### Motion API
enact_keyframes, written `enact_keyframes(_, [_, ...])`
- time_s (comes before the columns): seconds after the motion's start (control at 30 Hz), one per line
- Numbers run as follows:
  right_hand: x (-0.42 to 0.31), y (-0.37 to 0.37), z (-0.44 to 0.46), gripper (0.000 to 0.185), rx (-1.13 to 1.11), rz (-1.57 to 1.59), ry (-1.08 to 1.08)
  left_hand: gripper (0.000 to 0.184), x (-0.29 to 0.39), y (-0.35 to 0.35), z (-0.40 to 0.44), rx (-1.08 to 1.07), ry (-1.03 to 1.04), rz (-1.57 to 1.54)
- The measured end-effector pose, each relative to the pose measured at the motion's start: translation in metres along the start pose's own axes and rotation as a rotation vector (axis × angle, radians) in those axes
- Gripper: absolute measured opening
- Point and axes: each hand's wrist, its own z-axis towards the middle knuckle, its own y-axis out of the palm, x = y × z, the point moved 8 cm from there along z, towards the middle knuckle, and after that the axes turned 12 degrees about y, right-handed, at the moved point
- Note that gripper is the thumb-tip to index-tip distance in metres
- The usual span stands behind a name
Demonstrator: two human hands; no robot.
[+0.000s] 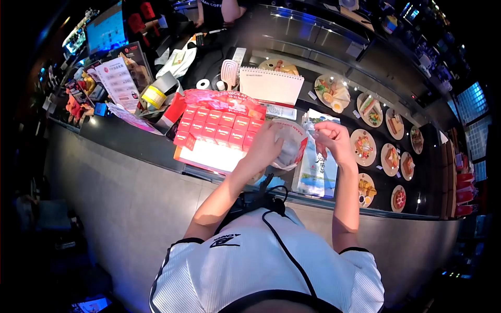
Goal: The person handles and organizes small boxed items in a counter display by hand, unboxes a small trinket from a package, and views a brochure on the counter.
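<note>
My left hand is at the left rim of a round, clear container with red print round its edge, its fingers closed on that rim. To the right, my right hand has its fingertips pinched together just beside the container; whatever they hold is too small to name. Under the right hand lies a blue and white printed leaflet. Left of my left hand stands a display of small red boxes on the counter.
A spiral-bound calendar stands behind the boxes. Plates of food sit in the case at the right. Menu cards, a yellow tape roll and a screen are at the left. Another person's arm shows at the top.
</note>
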Motion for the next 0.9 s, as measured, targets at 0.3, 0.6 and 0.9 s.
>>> enact_keyframes(0.3, [-0.016, 0.084, -0.014, 0.016, -0.282, 0.225, -0.081, 0.019, 0.057, -0.084, -0.031, 0.065, -0.084, -0.647])
enact_keyframes(0.6, [-0.041, 0.132, -0.021, 0.02, -0.446, 0.146, -0.099, 0.029, 0.068, -0.116, -0.051, 0.392, -0.15, -0.812])
enact_keyframes(0.9, [-0.034, 0.152, -0.017, 0.022, -0.478, 0.094, -0.021, 0.032, 0.053, -0.131, -0.062, 0.528, -0.202, -0.949])
